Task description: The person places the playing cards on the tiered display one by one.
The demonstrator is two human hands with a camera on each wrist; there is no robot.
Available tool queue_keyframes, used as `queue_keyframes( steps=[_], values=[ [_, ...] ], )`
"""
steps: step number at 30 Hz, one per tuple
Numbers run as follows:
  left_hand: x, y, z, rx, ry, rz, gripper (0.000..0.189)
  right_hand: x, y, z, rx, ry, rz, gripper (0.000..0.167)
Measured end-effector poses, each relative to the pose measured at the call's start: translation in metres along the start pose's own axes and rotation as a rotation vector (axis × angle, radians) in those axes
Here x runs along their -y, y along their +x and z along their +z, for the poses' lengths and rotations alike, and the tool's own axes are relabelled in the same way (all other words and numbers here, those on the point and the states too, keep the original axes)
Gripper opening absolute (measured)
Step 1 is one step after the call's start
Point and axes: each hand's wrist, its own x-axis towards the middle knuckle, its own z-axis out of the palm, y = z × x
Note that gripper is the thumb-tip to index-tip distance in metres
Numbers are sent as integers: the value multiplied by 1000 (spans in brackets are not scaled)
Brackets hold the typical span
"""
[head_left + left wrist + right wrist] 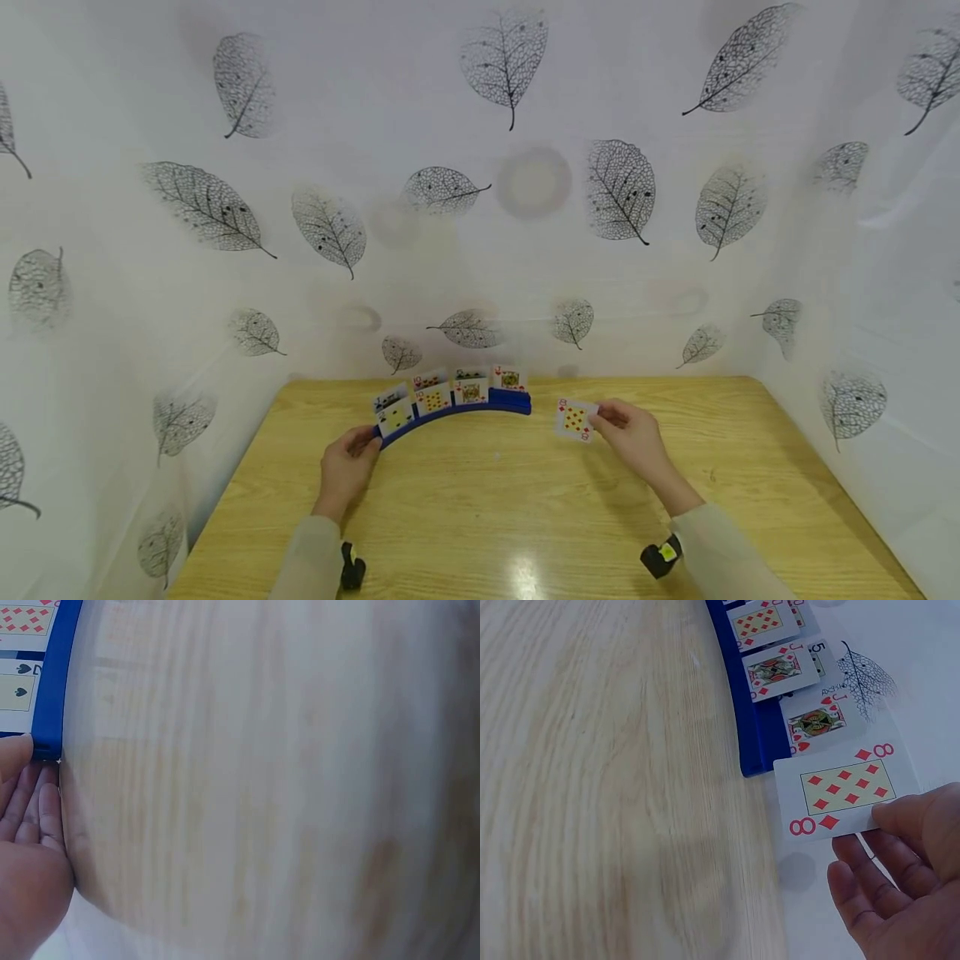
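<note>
A curved blue playing card holder stands near the back of the table, with cards upright in two rows. My left hand pinches its left end; in the left wrist view the thumb lies at the end of the blue rail. My right hand pinches an eight of diamonds by one edge, face visible, to the right of the holder and apart from it in the head view. The front row shows a two of spades, a ten of diamonds and a jack of diamonds.
Behind them stand a jack of hearts, a five partly covered, and other half-hidden cards. A white curtain with leaf prints hangs behind the wooden table and along both sides. Small black devices sit at both wrists.
</note>
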Motion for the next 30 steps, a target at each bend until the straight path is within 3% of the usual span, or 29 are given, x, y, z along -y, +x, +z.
queue_keyframes(
  steps=[5, 17, 30],
  values=[
    [0, 0, 1, -24, 5, 20, 31, 4, 13, 13, -8, 10, -20, 24],
    [-2, -1, 0, 8, 2, -23, 34, 18, 34, 43, 7, 38, -17, 31],
    [-3, -3, 0, -5, -9, 6, 32, 25, 51, 74, -22, 31, -12, 27]
  ],
)
